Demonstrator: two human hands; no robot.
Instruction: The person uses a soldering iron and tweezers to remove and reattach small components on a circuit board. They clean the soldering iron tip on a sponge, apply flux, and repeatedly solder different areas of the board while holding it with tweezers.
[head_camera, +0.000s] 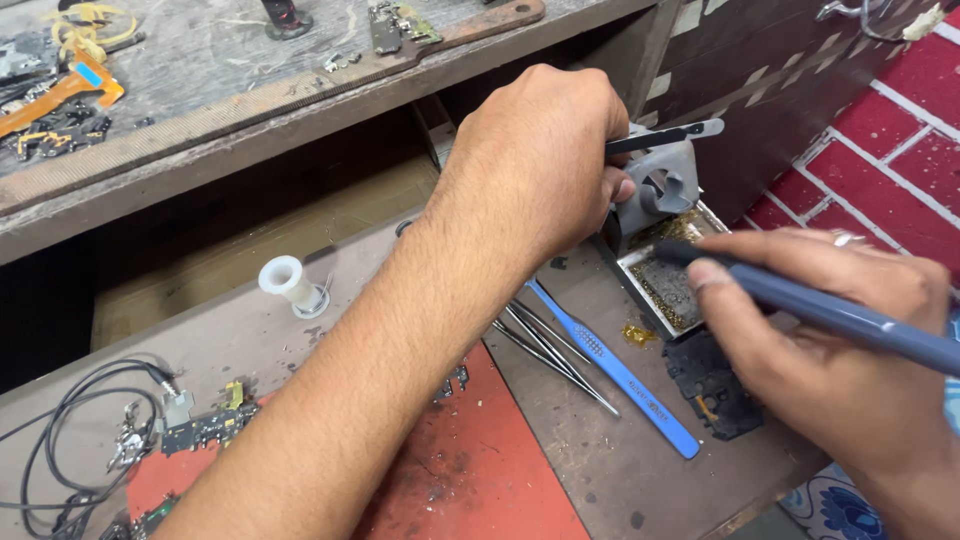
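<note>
The left hand (535, 150) reaches across the bench, fingers curled around a grey stand (660, 185) and pinching a dark, flat tool (665, 135) against its top; the stand sits at the far end of a metal tray (668, 285) crusted with yellowish residue. The right hand (820, 330) grasps a blue-grey iron (830, 312) like a pen, thumb and fingers closed on the barrel, its dark tip touching the tray's rim. Just left of the tray lie a blue toothbrush (620, 375) and tweezers (550, 350), side by side; a black board (715, 385) rests below the tray, near the right hand; a white spool (288, 282) stands well apart to the left, with black cables (70, 430) at the bench's near left corner.
</note>
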